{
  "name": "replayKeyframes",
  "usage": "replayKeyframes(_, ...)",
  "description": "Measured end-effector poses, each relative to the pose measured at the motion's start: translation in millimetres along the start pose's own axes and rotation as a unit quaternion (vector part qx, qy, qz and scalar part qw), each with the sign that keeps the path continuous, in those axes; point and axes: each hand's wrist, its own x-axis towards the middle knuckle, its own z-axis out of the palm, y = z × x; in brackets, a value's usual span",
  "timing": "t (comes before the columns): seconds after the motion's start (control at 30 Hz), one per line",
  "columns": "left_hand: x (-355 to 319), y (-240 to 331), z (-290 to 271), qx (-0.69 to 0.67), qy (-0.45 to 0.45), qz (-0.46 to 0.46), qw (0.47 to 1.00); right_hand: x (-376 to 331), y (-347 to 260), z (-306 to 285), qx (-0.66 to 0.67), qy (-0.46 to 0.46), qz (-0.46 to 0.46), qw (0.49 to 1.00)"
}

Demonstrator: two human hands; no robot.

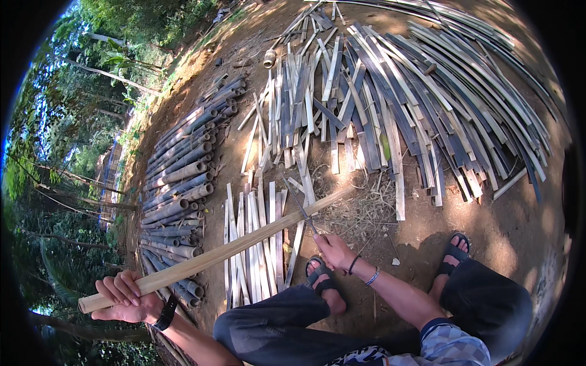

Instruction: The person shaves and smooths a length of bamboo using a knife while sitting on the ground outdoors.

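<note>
Pale yellow, the strip [217, 252] ran on a slant in front of me, its low end at my left and its far end up over the shavings [366, 213] on the ground [500, 244]. My left hand [127, 297] was closed round the low end, fingers bent over the upper side and thumb along the underside, with a short bit of the strip poking out past the grip. My right hand [333, 250] was curled tight on the handle of a knife [295, 196], most of that handle hidden in my fist. Its thin dark blade pointed up and to the left, crossing the strip nearer the far end; whether the edge had bitten in, I could not tell.

A black watch [166, 313] sat on my left wrist, and two bracelets circled the right one. Beneath the strip lay a small bundle [240, 213] of light slats. Beyond it a big pile [397, 107] of slats, pale and dark, fanned out to the right, a green leaf [386, 146] among them. Round poles [177, 172] were stacked on the left, with trees [79, 152] behind. My feet, in dark sandals [456, 250], were planted well apart on the dirt.
</note>
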Motion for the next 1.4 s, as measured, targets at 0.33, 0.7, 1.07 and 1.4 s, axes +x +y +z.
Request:
replayKeyframes(0.33,1.4,-4.9,4.6,-0.051,-0.012,-0.017,0.998,16.5,18.1,-4.0,-0.075,0.049,-0.128,0.988)
replayKeyframes(0.7,1.1,-0.3,2.8,-0.038,-0.001,-0.028,0.999,5.2,6.2,1.9,-0.167,0.036,-0.148,0.974)
replayKeyframes(1.07,-0.6,-0.8,-0.4,-0.021,0.017,-0.016,0.999,0.0,9.1,7.9,-0.157,0.062,-0.173,0.97)
replayKeyframes(1.4,2.9,3.1,-6.2,-0.032,-0.03,-0.039,0.998,26.8,91.6,-43.4,-0.026,0.13,0.042,0.99)
